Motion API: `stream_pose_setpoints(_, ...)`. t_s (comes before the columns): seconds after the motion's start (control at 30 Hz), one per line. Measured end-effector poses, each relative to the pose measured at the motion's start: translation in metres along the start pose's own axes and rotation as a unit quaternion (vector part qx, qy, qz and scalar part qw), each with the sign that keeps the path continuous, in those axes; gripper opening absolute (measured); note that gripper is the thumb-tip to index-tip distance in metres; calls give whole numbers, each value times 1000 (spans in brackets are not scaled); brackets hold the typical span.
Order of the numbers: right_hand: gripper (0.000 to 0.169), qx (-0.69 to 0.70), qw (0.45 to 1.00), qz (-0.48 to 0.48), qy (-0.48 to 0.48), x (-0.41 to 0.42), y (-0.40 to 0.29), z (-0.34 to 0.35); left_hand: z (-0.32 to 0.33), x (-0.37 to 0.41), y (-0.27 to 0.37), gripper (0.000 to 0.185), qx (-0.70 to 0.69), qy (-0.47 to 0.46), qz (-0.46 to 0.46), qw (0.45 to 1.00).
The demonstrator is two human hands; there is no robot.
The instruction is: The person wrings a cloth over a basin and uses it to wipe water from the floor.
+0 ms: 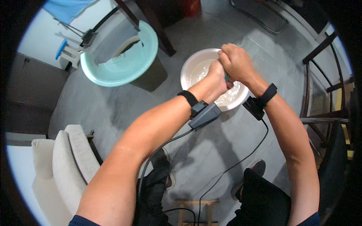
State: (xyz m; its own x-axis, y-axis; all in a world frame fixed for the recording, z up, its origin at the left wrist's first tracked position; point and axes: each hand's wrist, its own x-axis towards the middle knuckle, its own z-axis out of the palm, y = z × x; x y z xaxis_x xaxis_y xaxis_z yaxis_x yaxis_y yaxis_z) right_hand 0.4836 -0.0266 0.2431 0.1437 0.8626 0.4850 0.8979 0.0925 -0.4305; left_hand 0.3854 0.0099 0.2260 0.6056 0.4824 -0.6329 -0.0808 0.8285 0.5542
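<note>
Both hands are clasped together above a white basin (184, 70) that holds clear, rippling water. My left hand (216, 76) is wrapped around a small green item (227, 76), mostly hidden between the palms, perhaps a cloth. Over it from the right, my right hand (237, 62) presses with its fingers folded against the left one. The basin stands on the grey floor (181, 135). Each wrist carries a black strap, with a dark grey device (205, 115) on the left and a black device (253, 108) on the right.
A turquoise basin (127, 73), jagged and interrupted along its far side, is at the upper left. Near my feet stands a small wooden stool (196, 202). A beige sofa (68, 158) lies left, a dark chair (306, 90) right. A black cable (237, 162) trails from the right wrist.
</note>
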Motion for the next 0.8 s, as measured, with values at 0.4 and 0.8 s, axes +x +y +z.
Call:
stream_pose_setpoints(0.4, 25, 23, 1000, 5, 5, -3, 0, 3, 0, -9, -1, 32, 24, -18, 16, 999)
stream_pose_setpoints(0.8, 30, 101, 994, 43, 25, -19, -1, -4, -2, -8, 2, 41, 109, -16, 70, 991)
